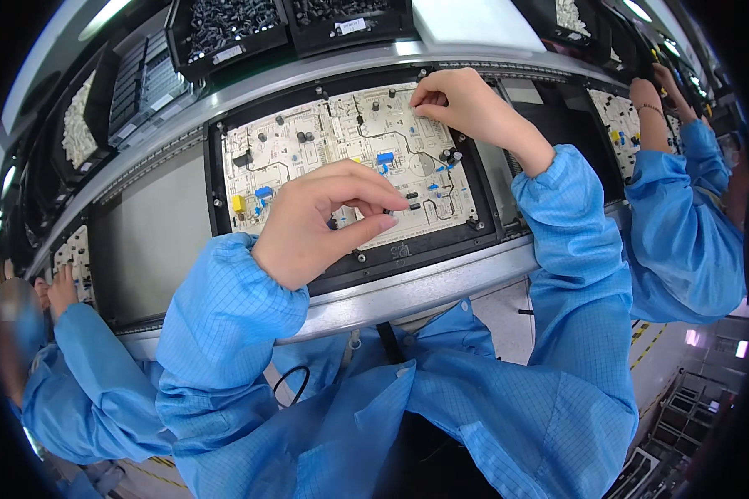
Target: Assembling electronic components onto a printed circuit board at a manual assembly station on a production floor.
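A cream circuit board (312, 154) lies in a black frame (216, 179), with small black cylinders, blue parts and a yellow block (239, 204) standing on it. My left hand (316, 216) hovers over the board's near middle, thumb and forefinger curled toward each other in a pinch. Something small and dark shows by those fingertips, beside two black cylinders (414, 202) on the board; whether it is held, I cannot tell. At the board's far right, my right hand (474, 108) has its fingers closed together near the surface. What they hold, if anything, is hidden.
Black bins (225, 29) of small dark parts stand beyond the metal rail (175, 108). Another bin holds white parts (79, 125) at left. A near rail (416, 279) edges the line. Co-workers' blue sleeves (682, 224) and hands work at boards on both sides.
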Action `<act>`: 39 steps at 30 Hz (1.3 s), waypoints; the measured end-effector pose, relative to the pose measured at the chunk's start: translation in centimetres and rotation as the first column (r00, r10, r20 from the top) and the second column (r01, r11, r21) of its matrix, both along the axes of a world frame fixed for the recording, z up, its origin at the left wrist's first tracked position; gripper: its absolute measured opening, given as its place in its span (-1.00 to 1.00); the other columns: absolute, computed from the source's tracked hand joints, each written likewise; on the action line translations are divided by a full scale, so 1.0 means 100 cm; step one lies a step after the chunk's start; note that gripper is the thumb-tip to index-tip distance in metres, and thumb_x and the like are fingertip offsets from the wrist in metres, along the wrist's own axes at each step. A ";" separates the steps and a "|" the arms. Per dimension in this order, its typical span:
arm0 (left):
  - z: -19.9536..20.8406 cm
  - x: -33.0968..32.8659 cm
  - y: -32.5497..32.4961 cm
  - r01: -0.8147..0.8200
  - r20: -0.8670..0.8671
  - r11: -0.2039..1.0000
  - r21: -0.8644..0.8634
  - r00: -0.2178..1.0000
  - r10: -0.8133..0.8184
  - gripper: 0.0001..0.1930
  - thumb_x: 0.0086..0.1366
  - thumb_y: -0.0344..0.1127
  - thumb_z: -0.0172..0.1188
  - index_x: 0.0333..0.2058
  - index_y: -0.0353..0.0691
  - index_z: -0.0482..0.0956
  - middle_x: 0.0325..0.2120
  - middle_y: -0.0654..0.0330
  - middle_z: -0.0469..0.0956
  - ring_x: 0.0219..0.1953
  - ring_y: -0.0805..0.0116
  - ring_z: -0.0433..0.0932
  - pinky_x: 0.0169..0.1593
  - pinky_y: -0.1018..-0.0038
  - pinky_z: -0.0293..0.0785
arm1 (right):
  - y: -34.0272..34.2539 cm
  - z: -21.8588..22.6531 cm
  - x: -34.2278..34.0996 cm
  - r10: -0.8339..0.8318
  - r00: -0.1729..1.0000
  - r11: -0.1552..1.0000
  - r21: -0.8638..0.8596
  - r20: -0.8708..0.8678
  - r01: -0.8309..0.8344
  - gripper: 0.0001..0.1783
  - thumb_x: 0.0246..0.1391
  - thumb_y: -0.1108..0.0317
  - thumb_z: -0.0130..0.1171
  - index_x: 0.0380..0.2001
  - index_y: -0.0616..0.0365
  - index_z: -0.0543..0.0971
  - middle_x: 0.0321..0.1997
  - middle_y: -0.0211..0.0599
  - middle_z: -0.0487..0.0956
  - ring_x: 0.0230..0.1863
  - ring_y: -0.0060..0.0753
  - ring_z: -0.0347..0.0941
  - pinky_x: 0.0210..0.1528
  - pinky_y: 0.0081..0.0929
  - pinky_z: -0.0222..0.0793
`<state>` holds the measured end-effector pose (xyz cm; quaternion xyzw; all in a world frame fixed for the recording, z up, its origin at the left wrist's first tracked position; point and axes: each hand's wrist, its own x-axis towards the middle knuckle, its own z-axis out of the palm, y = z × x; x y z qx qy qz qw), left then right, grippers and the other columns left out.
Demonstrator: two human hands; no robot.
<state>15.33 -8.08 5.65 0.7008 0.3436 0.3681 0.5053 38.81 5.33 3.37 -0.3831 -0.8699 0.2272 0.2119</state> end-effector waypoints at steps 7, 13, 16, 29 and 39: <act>-0.002 0.005 0.000 -0.012 0.003 0.997 -0.071 1.000 0.012 -0.76 0.09 -0.68 0.19 -0.24 -0.32 0.60 -0.22 0.12 0.51 -0.16 0.38 0.52 -0.09 0.54 0.50 | 0.001 0.008 -0.002 0.043 0.994 0.999 -0.004 0.096 -0.042 -0.82 -0.07 0.44 0.29 -0.35 0.27 0.60 -0.48 -0.26 0.59 -0.43 -0.53 0.49 -0.31 -0.59 0.42; 0.006 0.019 -0.014 -0.095 -0.195 0.973 0.212 0.971 0.138 -0.77 0.04 -0.63 0.24 -0.29 -0.28 0.60 -0.31 0.12 0.55 -0.25 0.30 0.57 -0.17 0.52 0.50 | 0.112 0.028 0.022 -0.289 0.933 0.920 0.209 -0.213 0.333 -0.77 0.07 0.23 0.16 -0.33 0.18 0.57 -0.43 -0.33 0.61 -0.40 -0.54 0.48 -0.26 -0.56 0.39; 0.002 0.033 -0.009 -0.058 -0.234 0.965 0.258 0.965 0.120 -0.78 0.03 -0.62 0.23 -0.30 -0.28 0.60 -0.31 0.12 0.54 -0.25 0.23 0.56 -0.18 0.48 0.50 | 0.233 -0.001 0.101 -0.506 0.752 0.520 0.545 -0.424 0.657 -0.85 -0.03 0.41 0.11 -0.38 0.26 0.49 -0.36 0.05 0.54 -0.21 0.01 0.48 -0.22 -0.22 0.38; -0.016 0.061 0.004 -0.085 -0.314 0.926 0.368 0.926 0.209 -0.70 0.00 -0.54 0.28 -0.22 -0.23 0.55 -0.33 0.13 0.55 -0.24 0.17 0.52 -0.15 0.38 0.47 | 0.242 0.020 0.116 -0.462 0.757 0.859 -0.023 -0.463 0.511 -0.58 0.10 0.14 0.10 -0.11 0.23 0.35 -0.11 0.14 0.44 -0.13 0.13 0.47 -0.14 -0.09 0.43; -0.026 0.062 0.012 -0.072 -0.421 0.874 0.480 0.856 0.301 -0.70 -0.08 -0.49 0.31 -0.31 -0.14 0.53 -0.47 0.21 0.45 -0.38 0.23 0.46 -0.31 0.36 0.34 | 0.282 -0.019 0.093 -0.842 0.482 0.359 0.416 -0.240 0.835 -0.60 0.08 0.14 0.13 -0.17 0.25 0.39 -0.14 0.10 0.46 -0.14 0.09 0.48 -0.13 -0.11 0.43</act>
